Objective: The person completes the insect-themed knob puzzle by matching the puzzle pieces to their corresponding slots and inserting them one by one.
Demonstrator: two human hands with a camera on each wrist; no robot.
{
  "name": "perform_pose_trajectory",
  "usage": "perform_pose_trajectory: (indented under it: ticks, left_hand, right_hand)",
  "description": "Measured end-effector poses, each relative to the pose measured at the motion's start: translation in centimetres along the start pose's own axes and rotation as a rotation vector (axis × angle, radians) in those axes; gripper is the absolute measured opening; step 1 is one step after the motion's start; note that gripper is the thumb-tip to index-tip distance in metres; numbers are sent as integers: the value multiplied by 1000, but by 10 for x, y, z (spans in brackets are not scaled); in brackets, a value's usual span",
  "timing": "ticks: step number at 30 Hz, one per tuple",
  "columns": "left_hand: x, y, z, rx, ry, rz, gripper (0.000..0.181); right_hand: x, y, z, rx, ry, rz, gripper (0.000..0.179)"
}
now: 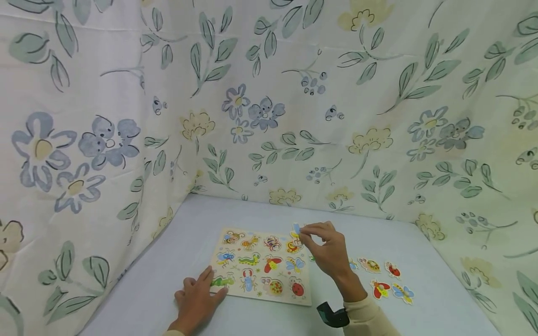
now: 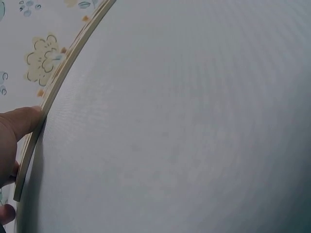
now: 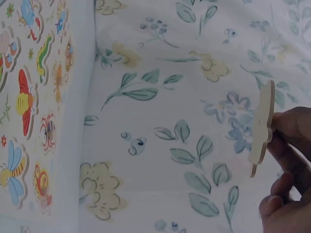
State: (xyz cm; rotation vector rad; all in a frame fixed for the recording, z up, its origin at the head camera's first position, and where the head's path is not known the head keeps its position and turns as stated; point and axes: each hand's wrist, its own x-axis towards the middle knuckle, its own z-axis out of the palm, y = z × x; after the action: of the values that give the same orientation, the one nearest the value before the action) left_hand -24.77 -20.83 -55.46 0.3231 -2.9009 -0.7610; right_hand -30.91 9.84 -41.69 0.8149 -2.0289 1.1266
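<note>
A wooden insect puzzle board lies on the table. My left hand holds it by its near left corner, the thumb at the front edge and the fingers along the left side. In the left wrist view, the thumb overlaps the board's edge. Above the board's far right corner, my right hand pinches a puzzle piece with blue and yellow on it. In the right wrist view that piece stands nearly on edge, showing plain wood, its printed face turned away.
Right of the board lie loose pieces: a snail, a ladybug, a red-winged insect and a blue-winged dragonfly. A few others are partly hidden behind the right hand. Floral curtains enclose the table.
</note>
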Motion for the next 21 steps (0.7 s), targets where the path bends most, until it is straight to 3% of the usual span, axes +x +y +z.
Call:
perform_pose_trajectory:
  ticks: [14, 21]
  left_hand:
    - [1, 1, 1, -2, 5, -1, 81]
    - [1, 1, 0, -4, -1, -1, 80]
  right_hand:
    - [11, -12, 38, 65, -20, -101, 14]
    - [14, -16, 61, 82, -73, -76, 7]
